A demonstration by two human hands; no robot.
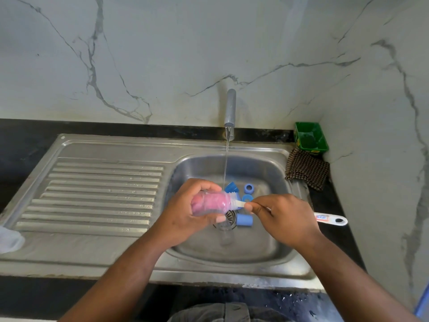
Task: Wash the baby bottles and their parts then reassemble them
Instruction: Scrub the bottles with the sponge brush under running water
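Observation:
My left hand (192,212) grips a clear baby bottle (210,203) lying on its side over the sink basin (267,247), its mouth pointing right. A pink brush head fills the bottle's inside. My right hand (282,219) holds the white handle of that bottle brush (332,220), whose end sticks out to the right past my hand. Several blue bottle parts lie in the basin: a cap (244,220), a ring (248,188) and another piece (231,187). A second clear bottle (226,233) lies near the drain, partly hidden.
Water runs from the tap (230,110) into the basin, just right of the bottle. The ribbed drainboard (99,194) lies to the left. A checked cloth (307,168) and a green tub (310,138) sit at the back right corner. A clear item (10,238) is at the left edge.

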